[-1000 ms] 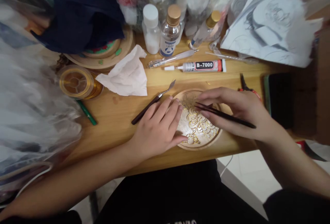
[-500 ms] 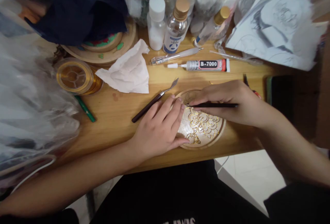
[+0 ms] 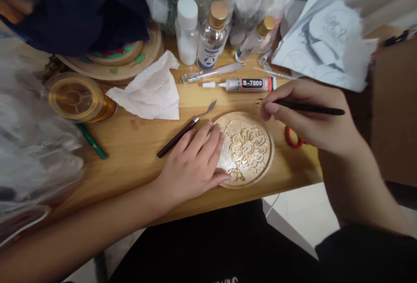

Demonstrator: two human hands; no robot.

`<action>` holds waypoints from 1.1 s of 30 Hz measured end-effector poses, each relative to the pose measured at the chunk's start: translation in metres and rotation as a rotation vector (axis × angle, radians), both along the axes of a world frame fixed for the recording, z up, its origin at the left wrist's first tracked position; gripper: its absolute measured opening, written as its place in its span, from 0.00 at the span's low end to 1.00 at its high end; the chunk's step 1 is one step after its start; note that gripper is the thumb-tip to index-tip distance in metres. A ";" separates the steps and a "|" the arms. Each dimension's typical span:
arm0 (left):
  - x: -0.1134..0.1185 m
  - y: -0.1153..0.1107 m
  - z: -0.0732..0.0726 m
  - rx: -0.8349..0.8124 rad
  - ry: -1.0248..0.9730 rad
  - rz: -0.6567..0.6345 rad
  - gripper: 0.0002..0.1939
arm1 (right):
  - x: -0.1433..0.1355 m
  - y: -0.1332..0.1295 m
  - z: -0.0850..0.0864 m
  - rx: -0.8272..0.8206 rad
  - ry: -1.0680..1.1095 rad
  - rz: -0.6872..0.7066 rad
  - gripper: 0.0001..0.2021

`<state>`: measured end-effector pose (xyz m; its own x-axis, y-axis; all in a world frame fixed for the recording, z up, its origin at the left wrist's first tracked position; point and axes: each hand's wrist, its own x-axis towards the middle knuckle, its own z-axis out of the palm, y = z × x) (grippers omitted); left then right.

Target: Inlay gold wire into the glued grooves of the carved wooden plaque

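Observation:
My left hand point(image 3: 192, 161) lies flat with its fingers stretched over the left side of a round wooden plate point(image 3: 272, 153). Gold outlines form a flower point(image 3: 248, 148) on the plate, with a smaller gold figure near my thumb; faint drawn lines show toward its top. Off the plate's upper right, my right hand point(image 3: 309, 111) is closed around slim black tweezers point(image 3: 312, 108), their tips pointing left above the table. Whether the tips hold anything is too small to tell. A palette knife point(image 3: 179, 137) with a dark handle rests beside my left fingers.
Behind the plate lie a B-7000 glue tube point(image 3: 250, 84), a pen point(image 3: 211, 73) and a crumpled tissue point(image 3: 150, 90). Bottles point(image 3: 211, 35) stand farther back. A gold wire spool point(image 3: 78, 98) and green pen point(image 3: 93, 141) are left; red-handled scissors point(image 3: 293, 139) lie under my right hand.
My right hand has lifted the tweezers off the plate and moved up and right, uncovering more of the gold flower and the scissors' red handle. My left hand stays on the plate; the view has shifted slightly.

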<state>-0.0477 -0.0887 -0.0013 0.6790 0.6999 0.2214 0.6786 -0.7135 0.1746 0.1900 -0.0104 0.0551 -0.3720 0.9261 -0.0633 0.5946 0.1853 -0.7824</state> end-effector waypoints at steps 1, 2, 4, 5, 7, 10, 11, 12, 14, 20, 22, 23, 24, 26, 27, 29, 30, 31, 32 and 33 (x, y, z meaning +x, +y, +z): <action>0.000 0.000 0.000 -0.001 -0.002 0.000 0.33 | 0.004 -0.002 0.002 0.016 -0.029 -0.030 0.04; 0.000 0.000 0.000 0.001 -0.005 0.000 0.33 | 0.007 -0.005 0.002 0.024 -0.063 -0.052 0.04; 0.001 0.000 0.000 0.006 -0.006 0.005 0.33 | 0.013 -0.010 0.003 0.008 -0.105 -0.082 0.06; 0.001 0.000 0.000 0.009 -0.004 0.008 0.32 | 0.016 -0.012 0.002 -0.003 -0.107 -0.090 0.06; 0.001 0.000 0.000 0.018 0.002 0.010 0.32 | 0.018 -0.017 0.000 -0.011 -0.102 -0.078 0.06; 0.001 -0.001 0.000 0.026 0.006 0.007 0.32 | 0.015 -0.023 -0.003 0.056 -0.173 0.038 0.04; 0.001 -0.001 0.000 0.026 0.006 0.008 0.32 | 0.013 -0.024 -0.004 0.101 -0.229 0.089 0.04; 0.001 -0.001 0.000 0.026 0.005 0.010 0.32 | 0.010 -0.025 -0.005 0.148 -0.291 0.132 0.03; 0.001 -0.001 0.000 0.018 0.008 0.012 0.32 | 0.005 -0.027 -0.008 0.214 -0.396 0.180 0.04; 0.001 0.000 -0.001 0.009 0.002 0.010 0.33 | 0.001 -0.025 -0.010 0.213 -0.424 0.188 0.06; 0.001 0.000 -0.001 0.011 -0.003 0.013 0.33 | 0.002 -0.024 -0.008 0.198 -0.384 0.183 0.05; 0.001 0.000 -0.001 0.010 -0.003 0.012 0.33 | 0.003 -0.023 -0.007 0.179 -0.362 0.176 0.04; 0.001 0.000 -0.001 0.004 -0.002 0.011 0.33 | 0.004 -0.022 -0.006 0.148 -0.340 0.166 0.04; 0.001 -0.001 -0.001 -0.009 -0.004 0.011 0.33 | 0.005 -0.022 -0.004 0.067 -0.294 0.133 0.04; 0.001 -0.001 -0.001 -0.017 -0.007 0.012 0.33 | 0.005 -0.023 -0.005 0.022 -0.271 0.115 0.05; 0.001 -0.001 -0.001 -0.026 -0.015 0.014 0.33 | 0.005 -0.025 -0.006 -0.054 -0.233 0.075 0.06; 0.001 -0.001 -0.001 -0.031 -0.017 0.016 0.33 | 0.005 -0.026 -0.007 -0.084 -0.218 0.056 0.07; 0.001 -0.001 -0.001 -0.035 -0.021 0.016 0.33 | 0.005 -0.027 -0.008 -0.111 -0.203 0.043 0.07; 0.001 -0.001 -0.001 -0.038 -0.023 0.014 0.33 | 0.005 -0.028 -0.009 -0.134 -0.187 0.036 0.08; 0.001 -0.001 -0.001 -0.038 -0.025 0.012 0.33 | 0.005 -0.029 -0.010 -0.153 -0.169 0.034 0.08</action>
